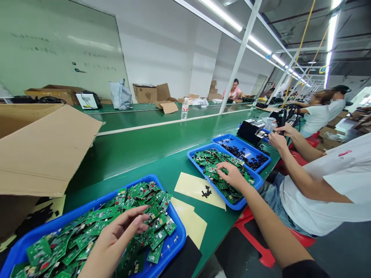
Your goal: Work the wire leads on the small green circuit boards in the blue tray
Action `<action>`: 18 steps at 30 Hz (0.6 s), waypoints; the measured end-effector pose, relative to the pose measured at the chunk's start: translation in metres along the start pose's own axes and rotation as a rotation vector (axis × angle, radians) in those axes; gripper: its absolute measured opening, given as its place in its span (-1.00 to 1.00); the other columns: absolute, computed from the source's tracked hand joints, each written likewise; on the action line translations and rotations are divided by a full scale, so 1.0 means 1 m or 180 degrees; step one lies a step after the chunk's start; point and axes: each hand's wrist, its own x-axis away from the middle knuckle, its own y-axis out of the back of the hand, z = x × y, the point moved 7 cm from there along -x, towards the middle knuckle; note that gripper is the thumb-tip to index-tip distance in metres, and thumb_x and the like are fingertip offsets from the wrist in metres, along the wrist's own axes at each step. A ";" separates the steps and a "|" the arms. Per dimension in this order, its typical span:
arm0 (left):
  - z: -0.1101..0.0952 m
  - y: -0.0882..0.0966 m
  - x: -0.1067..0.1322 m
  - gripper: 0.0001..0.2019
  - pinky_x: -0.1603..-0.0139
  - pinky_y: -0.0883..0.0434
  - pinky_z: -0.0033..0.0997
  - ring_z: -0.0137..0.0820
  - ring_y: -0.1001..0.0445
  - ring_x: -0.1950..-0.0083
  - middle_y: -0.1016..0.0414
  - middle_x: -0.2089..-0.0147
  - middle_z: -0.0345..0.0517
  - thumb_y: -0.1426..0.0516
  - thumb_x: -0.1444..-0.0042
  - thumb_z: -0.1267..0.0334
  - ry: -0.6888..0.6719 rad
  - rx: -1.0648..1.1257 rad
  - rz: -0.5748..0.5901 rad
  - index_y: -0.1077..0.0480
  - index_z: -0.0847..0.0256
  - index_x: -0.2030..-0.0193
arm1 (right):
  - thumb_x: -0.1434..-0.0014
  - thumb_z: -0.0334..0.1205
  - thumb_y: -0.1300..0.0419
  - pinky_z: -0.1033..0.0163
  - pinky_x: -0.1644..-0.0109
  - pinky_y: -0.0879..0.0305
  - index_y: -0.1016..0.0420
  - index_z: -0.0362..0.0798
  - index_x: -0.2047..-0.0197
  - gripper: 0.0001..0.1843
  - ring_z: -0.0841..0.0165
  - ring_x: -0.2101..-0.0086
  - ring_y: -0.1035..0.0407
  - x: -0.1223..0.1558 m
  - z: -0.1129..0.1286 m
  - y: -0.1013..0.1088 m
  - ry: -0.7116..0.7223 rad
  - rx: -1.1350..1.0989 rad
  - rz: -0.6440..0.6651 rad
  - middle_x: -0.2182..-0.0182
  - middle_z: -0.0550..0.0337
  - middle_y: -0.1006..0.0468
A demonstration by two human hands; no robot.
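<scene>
My left hand [116, 239] hangs over a blue tray [180, 227] heaped with green circuit boards [101, 214]. Its fingers are half bent, with a gap between thumb and forefinger; the fingertips are close to the boards, and contact is unclear. My right hand [233, 177] reaches over a second blue tray [257, 184], also piled with circuit boards [213, 156]. Its fingers are loosely bent and apart just above the boards, and no held board can be made out. Between the trays, small black parts [206, 192] lie on a sheet of yellow paper [185, 184].
A third blue tray [216, 139] holds small black parts. An open cardboard box [43, 150] stands at the left. A co-worker in a white shirt [307, 189] sits close on the right, hands raised near a dark tool. Farther back stands a water bottle [184, 109].
</scene>
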 end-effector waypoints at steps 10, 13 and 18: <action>0.010 0.003 -0.008 -0.45 0.15 -0.53 -0.38 -0.22 -0.60 0.27 -0.63 0.26 -0.06 -0.20 0.19 -0.23 0.0051 0.0061 0.0324 -0.53 0.13 0.15 | -0.29 -0.17 -0.08 0.12 0.08 -0.39 -0.40 -0.05 0.03 -0.77 0.33 0.15 -0.39 -0.062 -0.034 -0.030 -0.0470 0.0540 0.0339 0.03 0.06 -0.42; 0.012 0.003 -0.008 -0.43 0.12 -0.52 -0.34 -0.21 -0.60 0.26 -0.62 0.25 -0.05 -0.18 0.17 -0.25 0.0057 0.0038 0.0321 -0.51 0.15 0.14 | -0.29 -0.18 -0.09 0.12 0.09 -0.39 -0.39 -0.06 0.02 -0.76 0.33 0.15 -0.40 -0.065 -0.034 -0.036 -0.0408 0.0679 0.0576 0.03 0.06 -0.43; 0.009 0.001 -0.006 -0.42 0.08 -0.51 -0.30 -0.18 -0.59 0.22 -0.62 0.23 -0.03 -0.19 0.18 -0.24 0.0126 0.0060 0.0396 -0.51 0.16 0.14 | -0.29 -0.18 -0.09 0.10 0.07 -0.39 -0.39 -0.06 0.01 -0.76 0.31 0.14 -0.39 -0.065 -0.032 -0.036 -0.0199 0.0849 0.0919 0.02 0.06 -0.42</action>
